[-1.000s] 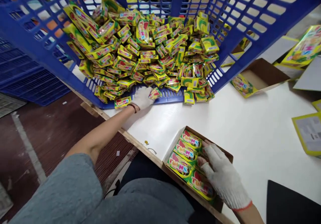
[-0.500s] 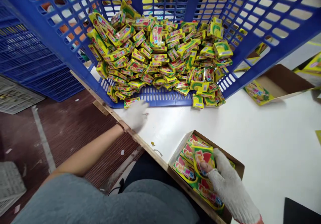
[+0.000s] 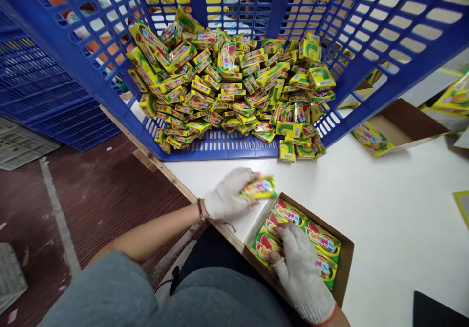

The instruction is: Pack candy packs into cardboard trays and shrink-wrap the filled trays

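Observation:
My left hand (image 3: 230,196), in a white glove with bare fingertips, grips a small yellow-green candy packet (image 3: 259,187) just left of the open cardboard box (image 3: 344,268). My right hand (image 3: 298,263), gloved too, lies over the box with its fingers on the packs inside. Its fingers look spread, and nothing shows between them. Rows of yellow-green packs (image 3: 322,239) lie flat in the box, their printed faces up. Beyond my hands, a large heap of similar packets (image 3: 227,88) fills the tipped blue crate (image 3: 242,147).
An opened carton (image 3: 406,127) lies on the white table (image 3: 388,210) at the right, with a dark flat object (image 3: 437,310) at the lower right. Blue crates (image 3: 54,92) stand at the left beyond the table's wooden edge (image 3: 172,178). Pale crates rest on the floor.
My left hand has moved right from the crate's front edge, with a packet in it. My right hand has let go of the pack it held and now rests on the packs in the box.

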A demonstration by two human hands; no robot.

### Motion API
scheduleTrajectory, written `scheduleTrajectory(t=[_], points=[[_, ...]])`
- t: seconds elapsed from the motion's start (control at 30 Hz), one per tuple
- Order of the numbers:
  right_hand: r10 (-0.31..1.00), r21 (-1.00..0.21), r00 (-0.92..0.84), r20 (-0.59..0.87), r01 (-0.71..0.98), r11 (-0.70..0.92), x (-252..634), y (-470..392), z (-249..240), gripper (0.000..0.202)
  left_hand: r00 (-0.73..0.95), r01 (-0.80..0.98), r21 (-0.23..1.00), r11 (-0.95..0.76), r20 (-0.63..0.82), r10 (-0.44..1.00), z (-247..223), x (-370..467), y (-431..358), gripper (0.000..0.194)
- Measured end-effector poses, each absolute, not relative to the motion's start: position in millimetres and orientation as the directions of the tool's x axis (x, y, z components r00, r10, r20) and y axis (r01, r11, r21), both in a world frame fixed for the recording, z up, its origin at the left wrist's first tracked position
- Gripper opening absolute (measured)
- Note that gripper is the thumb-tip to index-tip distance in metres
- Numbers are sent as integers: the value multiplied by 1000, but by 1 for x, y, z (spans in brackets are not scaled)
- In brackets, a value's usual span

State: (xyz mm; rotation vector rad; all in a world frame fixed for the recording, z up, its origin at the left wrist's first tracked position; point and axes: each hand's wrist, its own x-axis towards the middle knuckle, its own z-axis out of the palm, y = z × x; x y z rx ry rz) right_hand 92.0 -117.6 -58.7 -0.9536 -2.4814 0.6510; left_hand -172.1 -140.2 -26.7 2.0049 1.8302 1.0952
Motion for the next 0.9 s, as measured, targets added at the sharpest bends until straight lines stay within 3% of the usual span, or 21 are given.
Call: scheduleTrajectory(t=[0.1,0.17,0.23,0.3,0.37,0.43,0.47,0.53,0.63,0.73,0.83,0.9], points=[[829,-736,-523,201,478,480,103,-106,-52,50,299,738,447,-505,454,839,-19,-121,-137,46],[874,-839,-481,71,446,313,106,-95,-39,54,506,674,349,-651,424,751,-17,-103,-134,37],[852,-867,-516,-86,460,191,106,-86,-27,49,603,605,322,-728,412,683,-19,-104,-126,37],[850,-828,-494,-182,543,138,105,-80,-20,46,527,672,329,-663,416,741,-21,-127,-115,51],[879,-768,-429,-208,628,125,102,-78,-23,46,255,873,305,-381,381,889,-20,-168,-102,62],[888,-743,-426,-171,648,168,96,-79,-33,43,-116,979,195,56,313,942,-13,-217,-94,48],[880,-741,-456,-129,634,221,93,-81,-39,42,-312,949,139,282,288,906,-8,-240,-94,38],[838,-693,-546,-3,605,392,85,-83,-50,38,-457,888,110,446,307,835,6,-279,-97,19],[744,-462,-654,135,623,632,79,-85,-58,33,-514,854,114,507,325,794,23,-311,-107,14],[712,-328,-675,194,640,695,80,-84,-53,29,-547,834,137,535,337,766,26,-308,-108,14],[758,-467,-602,250,611,639,79,-85,-40,33,-533,831,377,409,331,779,16,-265,-106,15],[821,-660,-537,192,549,513,73,-86,-31,39,-398,773,618,143,297,868,4,-218,-107,16]])
